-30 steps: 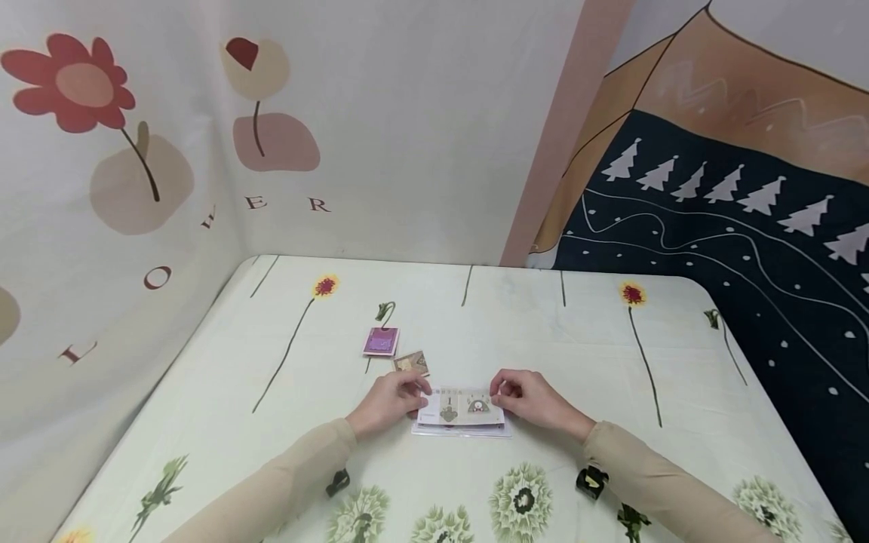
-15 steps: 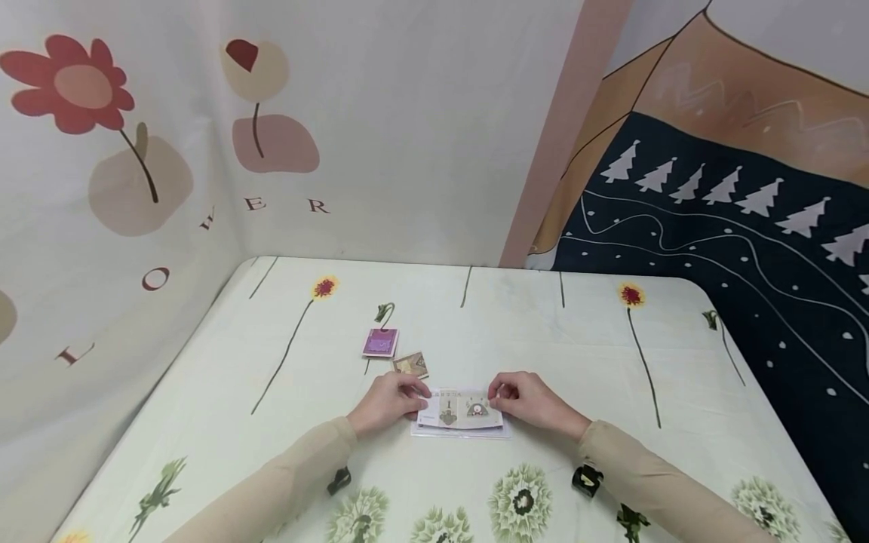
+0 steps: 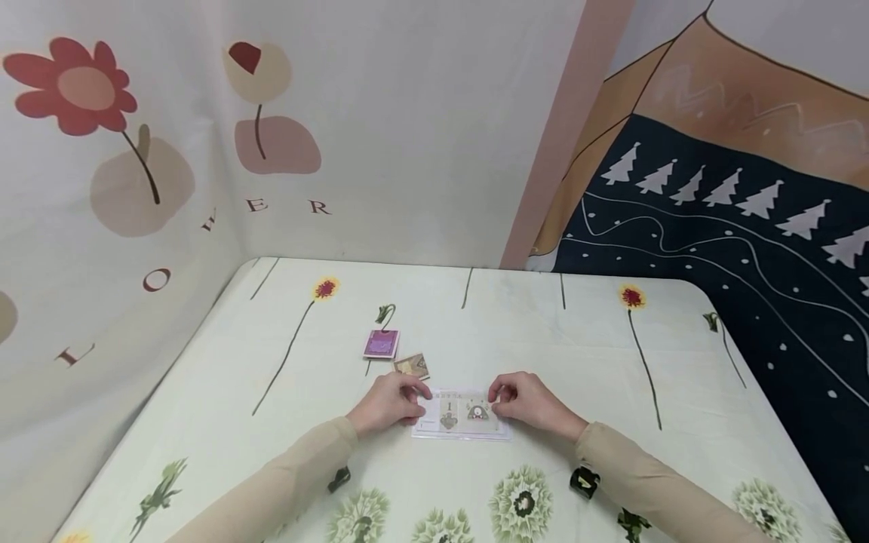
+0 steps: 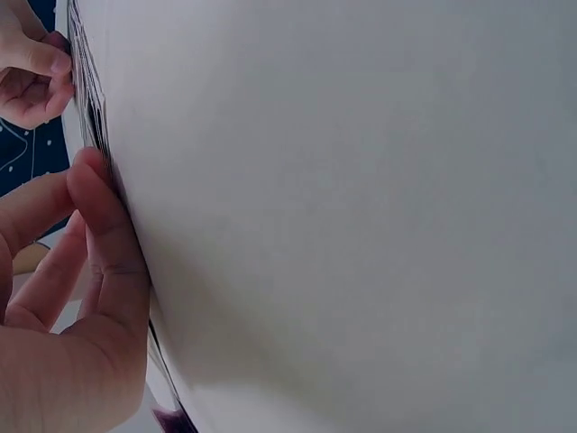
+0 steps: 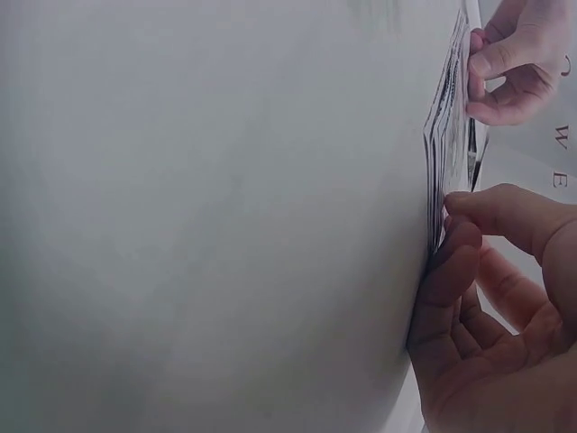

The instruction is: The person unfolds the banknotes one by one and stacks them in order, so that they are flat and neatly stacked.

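A small open booklet point(image 3: 468, 413) of pale printed pages lies on the cloth in front of me, with a figure 1 and a rounded cartoon drawing on the page. My left hand point(image 3: 388, 403) pinches its left edge between thumb and fingers. At the opposite edge, my right hand point(image 3: 532, 403) does the same. Seen edge-on in the right wrist view, the booklet point(image 5: 442, 135) shows several thin, slightly spread layers, with the right thumb on top at the edge. A pale bottom layer sticks out along the near side in the head view.
Just beyond the left hand lies a small brown printed card point(image 3: 413, 365). Farther back sits a purple square booklet point(image 3: 382, 344). A flower-patterned cloth point(image 3: 557, 339) covers the table, and printed fabric hangs behind and to the right.
The upper page's near edge has come down, so the pages now lie flatter over the bottom layer. Both hands keep their places, the right shifting very slightly left.
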The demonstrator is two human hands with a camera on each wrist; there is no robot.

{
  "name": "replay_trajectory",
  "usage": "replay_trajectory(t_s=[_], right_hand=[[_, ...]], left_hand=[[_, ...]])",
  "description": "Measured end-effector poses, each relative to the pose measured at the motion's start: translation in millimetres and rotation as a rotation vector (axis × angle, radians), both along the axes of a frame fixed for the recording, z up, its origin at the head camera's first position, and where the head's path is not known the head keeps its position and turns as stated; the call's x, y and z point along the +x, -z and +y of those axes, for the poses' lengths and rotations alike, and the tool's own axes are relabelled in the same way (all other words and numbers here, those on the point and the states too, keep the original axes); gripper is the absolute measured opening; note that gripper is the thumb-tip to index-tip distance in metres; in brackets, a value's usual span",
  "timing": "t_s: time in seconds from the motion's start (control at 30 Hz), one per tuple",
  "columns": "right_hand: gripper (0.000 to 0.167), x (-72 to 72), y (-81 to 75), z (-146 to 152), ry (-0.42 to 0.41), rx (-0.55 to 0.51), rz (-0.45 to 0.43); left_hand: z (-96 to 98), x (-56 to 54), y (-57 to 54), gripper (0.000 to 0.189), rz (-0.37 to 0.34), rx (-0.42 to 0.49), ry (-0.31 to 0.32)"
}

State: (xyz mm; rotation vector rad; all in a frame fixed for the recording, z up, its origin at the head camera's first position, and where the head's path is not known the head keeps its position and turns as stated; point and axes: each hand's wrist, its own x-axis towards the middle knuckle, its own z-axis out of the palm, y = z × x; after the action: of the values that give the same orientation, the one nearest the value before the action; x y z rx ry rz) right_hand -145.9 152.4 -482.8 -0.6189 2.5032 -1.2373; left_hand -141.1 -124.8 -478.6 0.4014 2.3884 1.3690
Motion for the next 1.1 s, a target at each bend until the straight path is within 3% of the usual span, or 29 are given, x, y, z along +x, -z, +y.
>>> replay_trajectory(t_s=[0.63, 0.9, 1.1], right_hand=[[0.013, 6.5, -0.6, -4.6, 0.034, 0.017, 0.035], [0.013, 7.9, -2.6, -5.5, 0.048, 0.034, 0.041], [0.010, 7.7, -6.7, -3.8, 0.057, -0.006, -0.009]], left_hand=[[4.8, 1.4, -3.4, 0.021, 0.048, -0.083, 0.019], [6.2, 0.6, -7.6, 0.022, 0.113, -0.155, 0.044], [2.9, -0.8, -4.6, 0.016, 0.134, -0.114, -0.026]])
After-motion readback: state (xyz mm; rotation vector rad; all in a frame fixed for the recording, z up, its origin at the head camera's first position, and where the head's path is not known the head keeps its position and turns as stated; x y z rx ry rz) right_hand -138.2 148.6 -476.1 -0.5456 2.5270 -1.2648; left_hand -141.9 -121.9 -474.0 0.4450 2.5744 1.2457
